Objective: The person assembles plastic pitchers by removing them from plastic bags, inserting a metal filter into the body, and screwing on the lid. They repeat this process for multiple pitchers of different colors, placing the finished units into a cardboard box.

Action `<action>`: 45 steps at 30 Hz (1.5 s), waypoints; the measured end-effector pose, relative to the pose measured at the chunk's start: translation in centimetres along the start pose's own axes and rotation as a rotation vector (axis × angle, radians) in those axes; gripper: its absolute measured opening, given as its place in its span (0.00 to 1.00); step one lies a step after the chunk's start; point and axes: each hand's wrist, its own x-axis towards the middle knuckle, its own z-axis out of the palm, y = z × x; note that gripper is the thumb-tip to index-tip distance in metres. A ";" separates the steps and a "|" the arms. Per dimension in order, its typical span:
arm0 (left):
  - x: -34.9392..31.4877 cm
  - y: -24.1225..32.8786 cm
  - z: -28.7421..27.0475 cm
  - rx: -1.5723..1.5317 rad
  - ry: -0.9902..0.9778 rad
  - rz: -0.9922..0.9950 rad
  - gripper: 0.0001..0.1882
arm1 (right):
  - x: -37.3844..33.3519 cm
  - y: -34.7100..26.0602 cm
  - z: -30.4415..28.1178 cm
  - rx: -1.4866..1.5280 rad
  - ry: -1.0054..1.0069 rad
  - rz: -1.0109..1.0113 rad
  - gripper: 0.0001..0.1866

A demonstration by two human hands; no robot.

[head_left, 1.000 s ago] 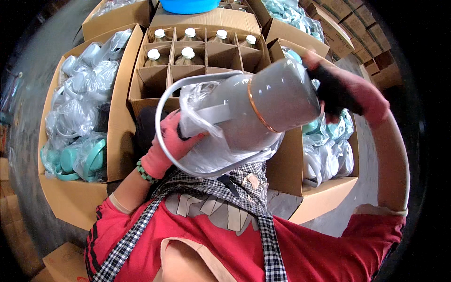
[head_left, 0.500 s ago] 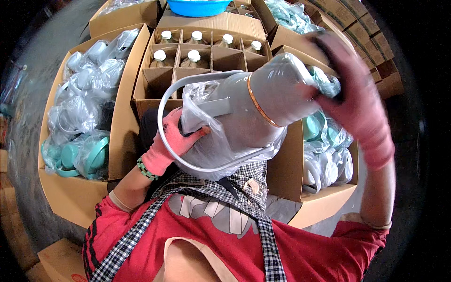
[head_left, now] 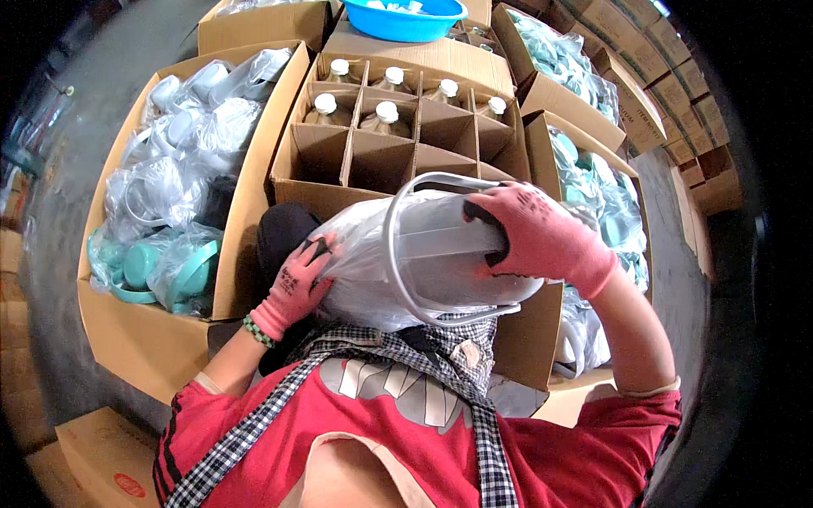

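Across my lap lies a grey jug (head_left: 436, 241), tilted on its side and partly wrapped in a clear plastic bag (head_left: 360, 267). A large, pale grey loop handle (head_left: 392, 245) arches around it. My left hand (head_left: 296, 284), in a pink glove, has its fingers curled on the bag at the jug's left end. The pink-gloved right hand (head_left: 542, 233) grips the jug near its right end, thumb and fingers spread around the grey surface. That hand hides part of the jug.
Ahead stands a divided carton (head_left: 351, 161) with several white-capped bottles (head_left: 387, 114). An open box (head_left: 241, 203) of bagged grey and teal parts is at left; another box (head_left: 542, 161) holds similar parts at right. A blue basin (head_left: 402, 24) sits at the back. Stacked cartons (head_left: 652, 59) rise far right.
My right hand has come down and left onto the jug. The jug has turned, so its copper-coloured band no longer shows. My left hand has shifted outward along the bag.
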 end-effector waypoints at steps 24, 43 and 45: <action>-0.1 4.2 -3.4 -0.430 -0.806 -0.242 0.26 | 1.6 -4.1 23.0 0.927 0.755 0.441 0.12; 10.2 5.0 -8.3 0.008 0.483 0.006 0.33 | -2.6 -3.8 26.7 0.507 0.355 0.047 0.15; 10.7 5.2 -7.8 -0.028 0.406 -0.022 0.35 | -2.5 -3.8 26.8 0.507 0.319 0.055 0.15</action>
